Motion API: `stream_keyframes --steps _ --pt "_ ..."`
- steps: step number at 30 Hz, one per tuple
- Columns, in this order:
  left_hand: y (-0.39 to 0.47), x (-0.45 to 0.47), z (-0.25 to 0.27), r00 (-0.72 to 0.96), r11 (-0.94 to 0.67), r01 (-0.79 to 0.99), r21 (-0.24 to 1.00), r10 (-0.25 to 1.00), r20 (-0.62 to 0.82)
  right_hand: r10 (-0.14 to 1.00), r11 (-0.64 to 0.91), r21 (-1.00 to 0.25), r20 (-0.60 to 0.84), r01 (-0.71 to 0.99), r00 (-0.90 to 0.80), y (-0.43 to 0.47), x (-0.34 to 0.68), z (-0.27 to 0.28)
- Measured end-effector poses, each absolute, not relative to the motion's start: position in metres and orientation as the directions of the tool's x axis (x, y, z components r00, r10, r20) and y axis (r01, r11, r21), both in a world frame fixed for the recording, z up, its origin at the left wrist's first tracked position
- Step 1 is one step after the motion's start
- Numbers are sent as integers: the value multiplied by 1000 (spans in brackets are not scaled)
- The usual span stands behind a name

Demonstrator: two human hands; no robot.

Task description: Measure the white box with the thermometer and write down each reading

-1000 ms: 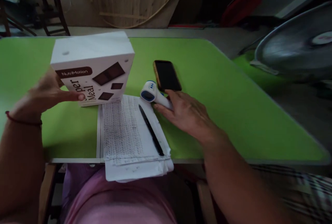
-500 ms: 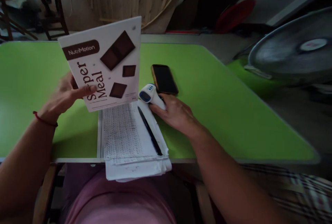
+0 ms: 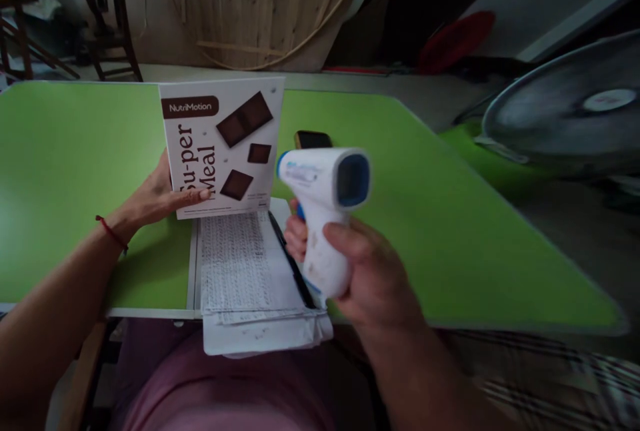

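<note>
My left hand grips a white box by its lower left side, thumb across the front. The box stands upright, marked "NutriMotion Su-per Meal" with pictures of brown bars. In my right hand is a white and blue infrared thermometer, raised above the table, its fingers wrapped round the handle. Its nose points left toward the box and its dark screen faces me. Below them lie handwritten papers, with a black pen on top, partly hidden by the thermometer.
Behind the thermometer, a phone lies on the green table, mostly covered from view. A large fan stands beyond the table at right. A wooden chair is at the far left. Papers overhang the front edge.
My right hand has lifted the thermometer off the table and turned it toward the box. The box has moved right and lower, and is held straighter.
</note>
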State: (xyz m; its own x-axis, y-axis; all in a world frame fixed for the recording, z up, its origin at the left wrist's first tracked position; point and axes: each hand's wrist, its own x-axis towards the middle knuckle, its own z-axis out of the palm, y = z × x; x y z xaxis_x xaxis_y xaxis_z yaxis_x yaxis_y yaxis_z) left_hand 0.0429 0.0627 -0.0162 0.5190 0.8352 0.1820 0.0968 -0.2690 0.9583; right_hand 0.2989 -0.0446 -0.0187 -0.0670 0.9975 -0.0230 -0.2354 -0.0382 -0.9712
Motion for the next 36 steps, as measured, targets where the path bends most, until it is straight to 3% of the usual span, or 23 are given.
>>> stream_keyframes --steps 7,15,24,36 --pt "64 44 -16 541 -322 94 942 811 224 986 -165 -927 -152 -337 -64 -56 255 -43" --pt "64 45 -17 551 -313 80 946 805 219 987 -159 -940 -140 -301 -83 -48 243 -60" --pt "64 45 -18 562 -323 68 944 794 231 997 -39 -966 -23 -256 -67 -47 239 -65" --pt "64 45 -16 576 -331 69 941 783 233 996 -47 -970 -27 -237 -88 -48 240 -68"
